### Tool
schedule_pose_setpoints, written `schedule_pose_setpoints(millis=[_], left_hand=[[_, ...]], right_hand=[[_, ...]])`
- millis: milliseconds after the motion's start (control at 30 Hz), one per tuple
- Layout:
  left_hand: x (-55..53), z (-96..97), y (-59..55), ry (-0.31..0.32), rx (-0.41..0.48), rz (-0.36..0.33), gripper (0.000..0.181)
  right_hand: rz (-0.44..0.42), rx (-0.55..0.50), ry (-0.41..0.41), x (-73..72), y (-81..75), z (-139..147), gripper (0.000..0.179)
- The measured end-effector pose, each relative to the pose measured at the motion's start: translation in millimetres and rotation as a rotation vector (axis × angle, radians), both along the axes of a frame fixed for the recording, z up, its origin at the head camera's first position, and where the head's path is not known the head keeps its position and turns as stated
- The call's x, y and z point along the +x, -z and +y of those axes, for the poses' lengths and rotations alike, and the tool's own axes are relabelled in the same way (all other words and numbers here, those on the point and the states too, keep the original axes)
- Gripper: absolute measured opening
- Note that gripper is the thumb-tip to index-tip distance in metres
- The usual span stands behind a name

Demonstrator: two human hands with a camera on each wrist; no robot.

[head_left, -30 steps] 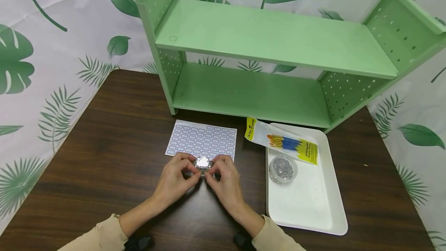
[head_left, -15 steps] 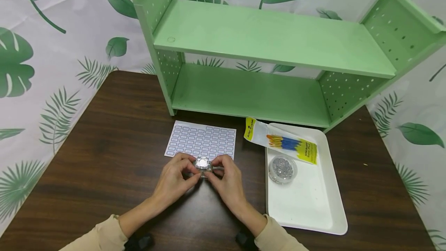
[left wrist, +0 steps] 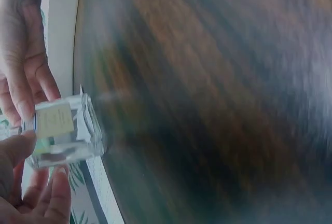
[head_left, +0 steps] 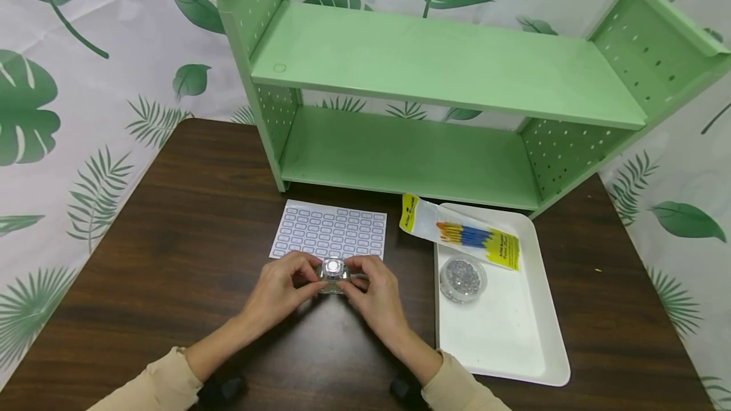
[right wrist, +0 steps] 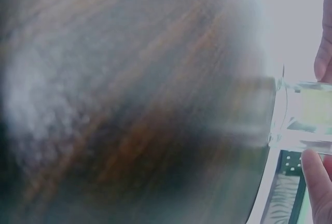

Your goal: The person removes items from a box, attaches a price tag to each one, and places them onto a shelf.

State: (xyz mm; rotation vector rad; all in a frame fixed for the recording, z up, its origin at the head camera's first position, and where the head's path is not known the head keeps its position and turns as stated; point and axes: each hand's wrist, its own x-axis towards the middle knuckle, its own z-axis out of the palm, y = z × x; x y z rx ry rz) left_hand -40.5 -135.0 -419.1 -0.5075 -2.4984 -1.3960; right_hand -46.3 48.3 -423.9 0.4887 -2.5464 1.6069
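A small clear glass bottle [head_left: 333, 269] with a bright, shiny top is held between both hands at the middle of the table, just in front of the label sheet [head_left: 331, 230]. My left hand [head_left: 281, 289] pinches its left side between thumb and fingers. On the opposite side, my right hand [head_left: 375, 293] grips it the same way. Seen from the left wrist, the bottle [left wrist: 78, 130] has squarish thick glass and a pale yellow label [left wrist: 55, 121]. The right wrist view catches only its end, at the right edge.
Right of the hands, a white tray [head_left: 502, 335] holds a round clear container of silvery bits [head_left: 462, 279]. A pack of paintbrushes [head_left: 465, 233] lies across the tray's back left rim. Behind stands a green two-tier shelf [head_left: 411, 148] on the dark wooden table [head_left: 188, 227].
Both hands keep their hold at nearly the same spot. The bottle has tilted slightly, showing more of its near glass side below the thumbs. The head view has shifted a little.
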Motion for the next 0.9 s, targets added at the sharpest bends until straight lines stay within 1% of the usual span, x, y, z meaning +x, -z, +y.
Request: schedule_pose_setpoints(millis=[100,167,233,300,333,400,500,567,633,767,833,900], left_hand=[[-3.1,-4.4,-3.0,0.044,-0.005,-0.042,0.028],[-6.4,-8.4,-6.6,0.083,-0.013,-0.087,0.026],[-11.0,-13.9,-10.8,0.116,0.000,-0.145,0.024],[-17.3,-20.3,-16.2,0.106,0.027,-0.188,0.020],[-21.3,-24.1,-19.4,0.085,0.049,-0.198,0.017],[-30.5,-32.6,-27.0,0.011,0.099,-0.192,0.013],[-47.3,-44.9,-41.7,-0.146,0.156,-0.130,0.015],[-59.3,-52.2,-52.4,-0.226,0.213,-0.099,0.020],[-71.6,-58.1,-62.2,-0.288,0.266,-0.066,0.025],[-93.9,-66.0,-77.1,-0.356,0.379,-0.010,0.032],[-103.3,-68.3,-81.2,-0.376,0.402,0.011,0.035],[-110.4,-68.7,-84.3,-0.391,0.405,0.014,0.037]], right_hand=[[-0.021,0.002,-0.005,-0.2,-2.1,1,0.027],[-0.033,0.001,-0.009,-0.5,-2.6,1,0.027],[-0.043,0.001,-0.009,-0.6,-3.3,1,0.028],[-0.044,0.001,-0.009,-1.0,-3.4,1,0.028],[-0.039,0.006,-0.011,-1.1,-3.5,1,0.028],[-0.034,0.012,-0.010,-1.2,-3.5,2,0.028],[-0.026,0.022,-0.011,-1.5,-3.7,3,0.028],[-0.035,0.025,-0.012,-1.5,-4.0,3,0.028],[-0.041,0.030,-0.015,-1.6,-4.1,3,0.027],[-0.052,0.033,-0.021,-1.6,-4.8,3,0.027],[-0.059,0.030,-0.021,-1.4,-5.2,3,0.027],[-0.064,0.023,-0.021,-0.9,-5.0,3,0.027]])
